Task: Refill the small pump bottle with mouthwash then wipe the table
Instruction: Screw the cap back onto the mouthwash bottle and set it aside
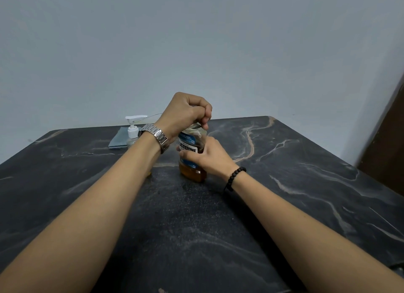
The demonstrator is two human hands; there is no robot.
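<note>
A mouthwash bottle (190,149) with amber liquid and a blue-and-white label stands upright in the middle of the dark marble table (284,172). My left hand (185,113) is curled over its top and grips the cap, which the fingers hide. My right hand (209,156) wraps round the bottle's body from the right and holds it steady. The small clear pump bottle (133,133) with a white pump head stands behind my left wrist, partly hidden by it. A folded grey-blue cloth (118,138) lies flat beside the pump bottle at the back left.
The table's back edge meets a pale wall (196,41). A dark brown door or panel (387,144) stands at the far right beyond the table's corner. A small amber spot (149,174) shows under my left forearm.
</note>
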